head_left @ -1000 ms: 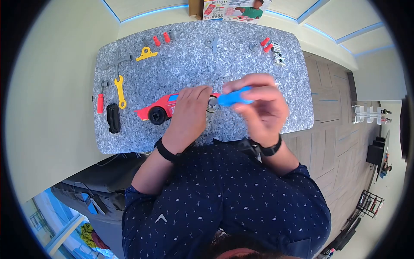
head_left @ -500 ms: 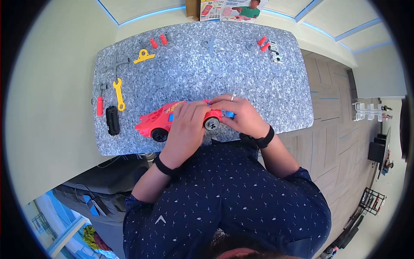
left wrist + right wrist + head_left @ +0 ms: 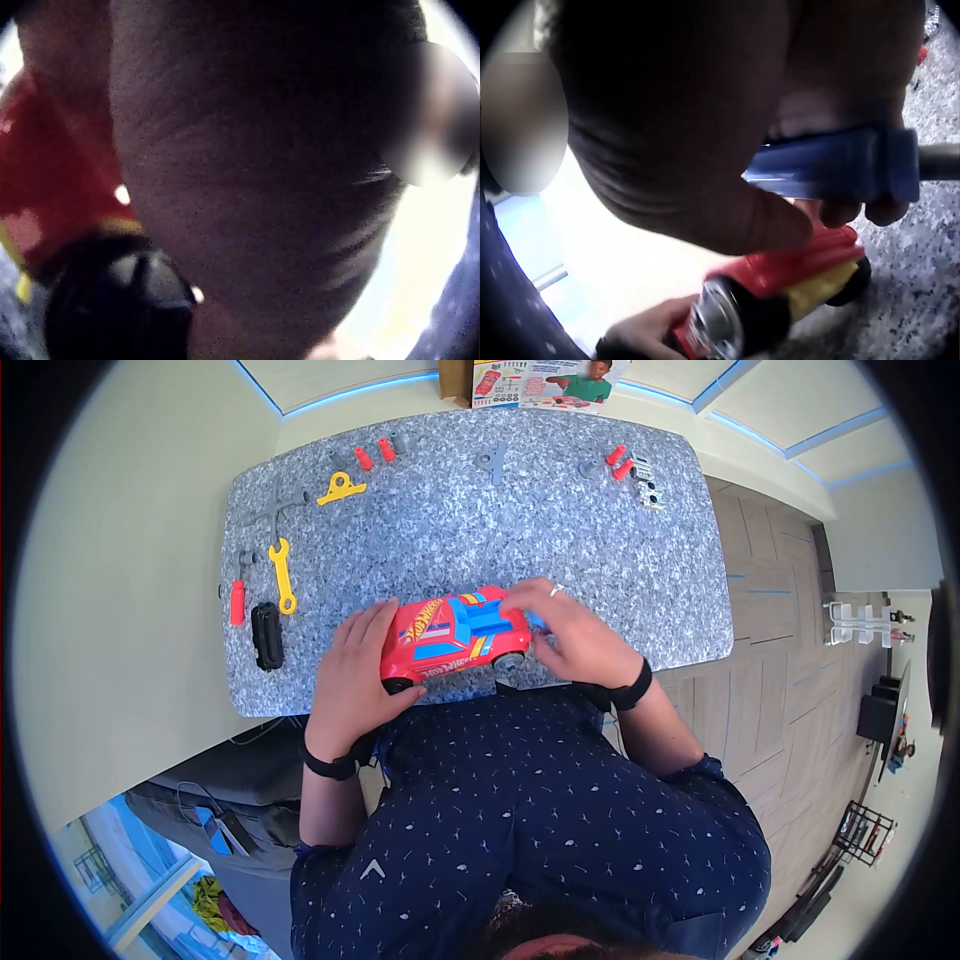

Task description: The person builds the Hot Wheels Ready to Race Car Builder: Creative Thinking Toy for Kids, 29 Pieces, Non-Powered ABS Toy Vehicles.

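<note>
A red toy car with blue windows and yellow stripes is on the speckled table, close to its near edge. My left hand grips the car's left end, thumb along the near side and fingers over the far side. At the other end my right hand holds a blue-handled screwdriver, fingers wrapped about the handle; its grey shaft runs out of the right wrist view. Below that hand shows a wheel with a silver hub. A dark wheel sits beside my left hand.
On the left lie a yellow wrench, a black part, a red-handled tool and a grey cross-shaped wrench. Farther back are a yellow part, red cones, a grey part and a silver block.
My left hand has shifted left from the car's middle to its left end. The car has turned, showing its roof. My right hand has lowered from above the wheel to the car's right end.
</note>
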`<state>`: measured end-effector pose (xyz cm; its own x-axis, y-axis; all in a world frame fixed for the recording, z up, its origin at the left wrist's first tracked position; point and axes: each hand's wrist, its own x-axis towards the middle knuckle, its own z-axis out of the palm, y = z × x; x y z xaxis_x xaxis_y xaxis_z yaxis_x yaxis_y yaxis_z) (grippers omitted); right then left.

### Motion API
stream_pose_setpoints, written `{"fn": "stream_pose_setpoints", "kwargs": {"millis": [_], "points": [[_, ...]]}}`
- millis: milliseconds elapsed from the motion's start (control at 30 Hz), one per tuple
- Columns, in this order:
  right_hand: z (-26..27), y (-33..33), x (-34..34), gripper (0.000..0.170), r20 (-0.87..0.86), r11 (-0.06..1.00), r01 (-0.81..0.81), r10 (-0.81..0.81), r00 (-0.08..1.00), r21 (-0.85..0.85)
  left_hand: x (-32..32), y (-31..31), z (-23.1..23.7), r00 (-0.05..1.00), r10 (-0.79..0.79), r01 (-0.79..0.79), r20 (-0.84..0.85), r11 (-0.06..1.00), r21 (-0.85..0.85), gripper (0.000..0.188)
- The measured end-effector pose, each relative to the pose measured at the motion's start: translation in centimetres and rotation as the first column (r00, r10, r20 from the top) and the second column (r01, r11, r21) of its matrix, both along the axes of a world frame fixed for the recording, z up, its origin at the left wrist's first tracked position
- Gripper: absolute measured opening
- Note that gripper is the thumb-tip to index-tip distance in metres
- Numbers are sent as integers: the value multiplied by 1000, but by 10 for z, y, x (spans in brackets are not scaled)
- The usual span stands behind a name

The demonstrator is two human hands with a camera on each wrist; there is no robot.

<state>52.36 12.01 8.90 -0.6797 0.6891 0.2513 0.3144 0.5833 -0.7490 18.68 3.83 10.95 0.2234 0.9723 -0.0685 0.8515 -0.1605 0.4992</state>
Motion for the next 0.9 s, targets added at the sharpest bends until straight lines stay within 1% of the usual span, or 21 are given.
{"fn": "stream_pose_setpoints", "kwargs": {"millis": [100,133,233,333,433,467,567,600,667,767,800,900], "points": [[3,4,20,46,18,969,207,-206,978,-139,15,2,-12,999,44,-43,-26,997,60,109],[7,8,24,43,4,910,318,-329,944,-265,19,3,-20,998,52,-49,-37,996,79,109],[1,32,45,46,181,764,575,-546,818,-292,28,11,-30,998,68,-65,-19,991,119,108],[-40,61,71,59,258,782,621,-590,765,-53,35,25,-39,998,67,-65,-9,981,181,109],[-63,88,75,69,364,719,684,-675,642,127,39,45,-50,998,68,-65,-4,971,230,111],[-66,94,75,73,340,692,692,-714,612,207,41,49,-51,998,70,-67,-1,968,241,112],[-61,111,85,74,382,671,690,-733,562,272,43,56,-50,997,60,-47,-46,971,233,114],[-66,115,92,69,441,666,685,-731,520,296,42,54,-47,997,66,-54,-46,969,240,113],[-63,115,97,61,467,683,689,-705,534,243,38,47,-41,996,74,-61,-44,966,251,111],[-60,113,103,51,468,678,710,-699,541,193,22,46,-55,992,20,-51,123,965,256,108],[-60,113,104,48,462,674,716,-701,544,180,20,46,-59,989,6,-43,145,967,251,106],[-44,114,108,49,468,664,744,-680,564,67,18,52,-59,981,-37,-11,190,969,246,101]]}}
